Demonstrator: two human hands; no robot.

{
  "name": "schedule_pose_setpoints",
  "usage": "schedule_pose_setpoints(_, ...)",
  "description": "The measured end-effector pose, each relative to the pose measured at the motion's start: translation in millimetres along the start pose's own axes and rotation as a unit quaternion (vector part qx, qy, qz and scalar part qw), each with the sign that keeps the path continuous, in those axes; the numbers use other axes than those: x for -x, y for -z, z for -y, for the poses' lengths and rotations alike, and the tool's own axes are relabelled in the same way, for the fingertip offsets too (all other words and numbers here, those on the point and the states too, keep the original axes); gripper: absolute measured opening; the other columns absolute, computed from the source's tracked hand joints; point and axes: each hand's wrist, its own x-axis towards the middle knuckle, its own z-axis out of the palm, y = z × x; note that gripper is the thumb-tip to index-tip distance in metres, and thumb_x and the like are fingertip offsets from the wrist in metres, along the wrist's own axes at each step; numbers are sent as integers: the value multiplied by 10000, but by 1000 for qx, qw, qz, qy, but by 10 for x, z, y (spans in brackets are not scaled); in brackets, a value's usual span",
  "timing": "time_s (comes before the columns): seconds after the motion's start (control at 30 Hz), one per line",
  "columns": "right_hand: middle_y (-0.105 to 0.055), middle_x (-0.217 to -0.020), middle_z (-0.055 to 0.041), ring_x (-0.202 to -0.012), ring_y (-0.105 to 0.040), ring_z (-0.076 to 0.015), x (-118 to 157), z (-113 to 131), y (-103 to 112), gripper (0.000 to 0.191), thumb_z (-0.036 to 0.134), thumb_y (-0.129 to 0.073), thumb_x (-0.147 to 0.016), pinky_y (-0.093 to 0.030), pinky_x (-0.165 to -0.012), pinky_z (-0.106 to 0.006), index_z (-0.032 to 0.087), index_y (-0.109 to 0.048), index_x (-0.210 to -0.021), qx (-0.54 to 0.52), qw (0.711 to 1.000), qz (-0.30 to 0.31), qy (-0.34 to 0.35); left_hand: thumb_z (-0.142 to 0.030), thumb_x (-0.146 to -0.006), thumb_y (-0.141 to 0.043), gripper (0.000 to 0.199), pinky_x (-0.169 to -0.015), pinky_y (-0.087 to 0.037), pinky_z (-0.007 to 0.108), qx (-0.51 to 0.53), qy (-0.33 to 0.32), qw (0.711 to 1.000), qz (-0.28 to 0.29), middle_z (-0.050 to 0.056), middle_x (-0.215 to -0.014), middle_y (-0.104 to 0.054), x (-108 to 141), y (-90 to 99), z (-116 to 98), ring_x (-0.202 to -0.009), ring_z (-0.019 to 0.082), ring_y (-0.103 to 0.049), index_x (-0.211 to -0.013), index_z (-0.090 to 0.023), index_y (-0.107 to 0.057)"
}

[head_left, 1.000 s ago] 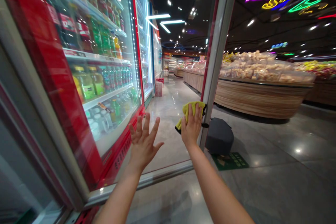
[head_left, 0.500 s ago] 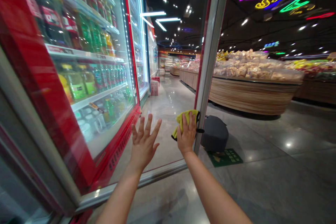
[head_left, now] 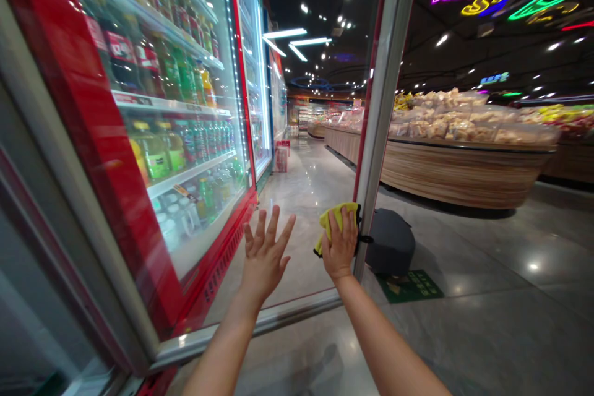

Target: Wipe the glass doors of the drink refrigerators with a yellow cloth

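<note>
A glass door (head_left: 301, 185) in a grey metal frame stands open before me, its lower rail crossing below my hands. My left hand (head_left: 264, 257) is spread flat against the glass, fingers apart, holding nothing. Under the palm and fingers of my right hand (head_left: 341, 250) lies a yellow cloth (head_left: 327, 218) with a black edge and a small dark loop, pressed to the glass beside the upright door frame (head_left: 383, 74). Part of the cloth is hidden by that hand.
On the left a red drinks fridge (head_left: 158, 297) holds rows of bottles (head_left: 153, 151), seen through the glass. Beyond the door frame are a dark grey rounded object (head_left: 392, 241), a green floor sign (head_left: 413, 286) and a wood-sided display (head_left: 459, 173) piled with bagged goods.
The whole scene has shifted a little right and down in the view. Both hands keep nearly the same pose and place on the glass.
</note>
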Motion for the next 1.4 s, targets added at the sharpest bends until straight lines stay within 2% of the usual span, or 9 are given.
schedule_pose_setpoints(0.2,-169,-1705,-109,-1573,-95,-324,-312,313,-39,636,242,-398,-984,-248,-1200,-639,273,-271,-1606,0,999,-8,-40,-233,-679,-892,1170,-1271,31,539,7,2,1000,0,70,-1701,-97,19,27,4,-1571,312,-27,-1612,-354,-197)
schedule_pose_setpoints(0.4,-333,-1658,-12,-1565,-175,-256,80,239,-53,715,113,-531,-890,-196,-1242,-567,389,-399,-1536,14,982,102,161,-255,-783,-800,1044,-1281,-99,529,13,23,1000,-8,69,-1710,-77,110,59,131,-1574,312,-40,-1621,-321,-180)
schedule_pose_setpoints(0.53,-207,-1702,-59,-1572,-134,-291,44,54,-49,695,178,-461,-961,-268,-1206,-598,341,-256,-1604,35,996,51,60,-291,-767,-827,1095,-1263,7,591,-4,44,999,-23,92,-1708,-80,155,105,200,-1572,337,-19,-1624,-323,-148)
schedule_pose_setpoints(0.7,-40,-1729,-61,-1582,-52,-319,-355,550,-113,703,257,-429,-1005,-249,-1209,-616,341,-123,-1632,15,999,37,26,-301,-755,-841,1130,-1256,22,605,-12,63,997,-32,108,-1709,-77,201,107,235,-1574,339,-21,-1627,-315,-122)
schedule_pose_setpoints(0.9,-190,-1710,1,-1574,-144,-263,258,377,-147,797,114,-542,-887,-185,-1250,-557,397,-284,-1587,20,981,107,161,-325,-758,-843,1109,-1250,38,617,-12,72,997,-33,91,-1714,-96,316,128,379,-1577,348,-35,-1619,-342,-144)
schedule_pose_setpoints(1.03,-119,-1723,-45,-1578,-99,-299,227,221,-196,727,155,-461,-945,-223,-1225,-605,334,-233,-1612,27,997,53,57,-375,-750,-849,1091,-1243,33,639,-21,82,996,-22,84,-1718,-78,433,210,535,-1573,373,-34,-1612,-359,-179)
schedule_pose_setpoints(1.17,-50,-1723,-116,-1572,-63,-376,-99,687,-263,670,291,-443,-1003,-236,-1182,-682,277,-198,-1627,11,999,39,-8,-402,-750,-849,1069,-1233,33,653,-44,100,994,-26,88,-1718,-69,561,255,662,-1573,377,-16,-1605,-369,-208)
schedule_pose_setpoints(1.27,-144,-1714,-105,-1572,-86,-361,-13,929,-259,648,312,-501,-991,-192,-1197,-679,309,-285,-1602,7,993,92,74,-427,-762,-836,1023,-1218,53,673,-53,106,993,-15,91,-1715,-103,613,252,721,-1573,382,-12,-1595,-375,-245)
schedule_pose_setpoints(1.4,-448,-1596,-49,-1555,-213,-261,339,749,-234,582,150,-536,-944,-151,-1238,-600,369,-494,-1482,-16,970,126,207,-460,-738,-847,1026,-1204,84,688,-46,109,993,-11,98,-1710,-131,608,232,734,-1572,391,-11,-1588,-376,-278)
